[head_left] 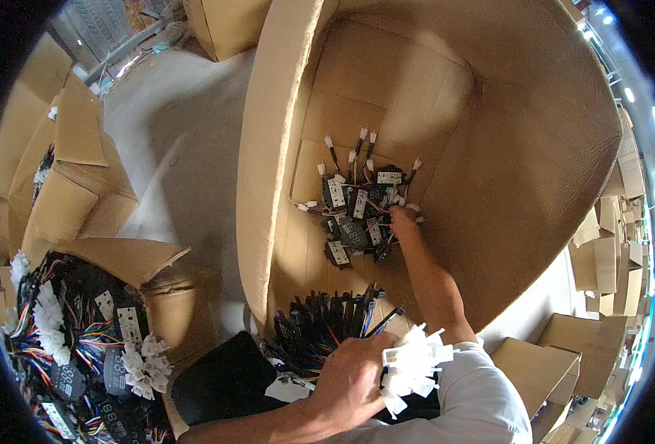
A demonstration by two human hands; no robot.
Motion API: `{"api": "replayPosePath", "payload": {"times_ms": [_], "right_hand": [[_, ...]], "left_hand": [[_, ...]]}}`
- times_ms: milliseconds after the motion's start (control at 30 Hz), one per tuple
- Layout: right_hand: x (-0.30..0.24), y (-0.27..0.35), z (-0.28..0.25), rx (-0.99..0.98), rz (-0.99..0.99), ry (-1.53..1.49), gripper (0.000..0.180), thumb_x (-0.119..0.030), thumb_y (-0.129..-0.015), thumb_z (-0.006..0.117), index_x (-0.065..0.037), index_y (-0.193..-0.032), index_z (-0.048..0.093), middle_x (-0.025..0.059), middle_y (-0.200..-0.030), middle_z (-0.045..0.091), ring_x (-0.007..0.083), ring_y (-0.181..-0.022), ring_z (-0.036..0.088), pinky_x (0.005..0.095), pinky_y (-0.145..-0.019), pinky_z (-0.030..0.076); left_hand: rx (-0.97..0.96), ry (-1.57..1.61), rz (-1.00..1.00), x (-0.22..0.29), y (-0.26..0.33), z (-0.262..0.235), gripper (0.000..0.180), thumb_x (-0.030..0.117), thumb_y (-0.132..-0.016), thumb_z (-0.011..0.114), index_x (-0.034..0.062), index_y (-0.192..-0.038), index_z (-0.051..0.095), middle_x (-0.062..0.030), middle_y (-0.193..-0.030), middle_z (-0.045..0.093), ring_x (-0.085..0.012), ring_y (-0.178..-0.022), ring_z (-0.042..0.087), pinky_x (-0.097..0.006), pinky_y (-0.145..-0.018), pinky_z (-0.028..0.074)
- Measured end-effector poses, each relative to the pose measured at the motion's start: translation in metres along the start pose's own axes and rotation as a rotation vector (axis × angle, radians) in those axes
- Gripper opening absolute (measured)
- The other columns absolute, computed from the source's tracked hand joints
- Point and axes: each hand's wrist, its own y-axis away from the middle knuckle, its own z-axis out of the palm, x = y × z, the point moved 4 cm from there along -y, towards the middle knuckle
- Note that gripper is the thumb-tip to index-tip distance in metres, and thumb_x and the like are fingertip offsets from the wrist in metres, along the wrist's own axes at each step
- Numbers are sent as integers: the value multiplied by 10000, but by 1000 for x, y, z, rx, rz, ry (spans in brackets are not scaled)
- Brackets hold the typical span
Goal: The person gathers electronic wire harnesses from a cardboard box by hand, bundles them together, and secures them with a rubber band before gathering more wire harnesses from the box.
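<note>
My left hand (pixel 351 374) is closed around a thick bundle of wires (pixel 410 366) in front of my body. White plug connectors fan out on its right side, and dark ends with coloured leads stick out to the left. My right hand (pixel 405 220) reaches down into a large cardboard box (pixel 275 148), its fingers closed at the leads and white plugs of a display module; the fingertips are partly hidden. Around it on the box floor lies a loose pile of small black display modules (pixel 355 233) with white labels and short plugged leads, several pointing toward the far side.
At the lower left, an open carton (pixel 131 259) is full of similar wired modules (pixel 64 377). Another opened carton (pixel 79 192) stands behind it on the grey floor (pixel 186 133). More cartons (pixel 542 370) line the right side. A black surface (pixel 220 377) lies beside my left forearm.
</note>
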Motion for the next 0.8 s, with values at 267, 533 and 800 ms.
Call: {"api": "replayPosePath", "payload": {"times_ms": [267, 533, 800], "right_hand": [[-97, 177, -49, -159, -998, -158, 389, -443, -1001, 581, -68, -898, 588, 18, -738, 566, 157, -704, 552, 351, -593, 424], [-117, 403, -196, 57, -1540, 228, 190, -136, -1027, 547, 0, -1139, 620, 72, -1055, 657, 143, -938, 624, 287, -838, 497], [-19, 523, -180, -342, -1370, 21, 264, -197, -1059, 511, 11, -1216, 555, 74, -1075, 627, 140, -1002, 564, 309, -889, 479]], "left_hand": [[181, 453, -68, 10, -1, 0, 247, -8, -878, 641, -52, -1119, 670, -139, -1072, 725, -195, -917, 706, -329, -834, 566], [578, 241, 210, 14, -14, -15, 208, -9, -876, 716, -15, -1082, 691, -53, -979, 728, -121, -888, 679, -284, -781, 532], [445, 188, 345, 26, -25, 12, 241, -16, -899, 666, -18, -1140, 670, -54, -1030, 719, -124, -938, 657, -293, -844, 518]]}}
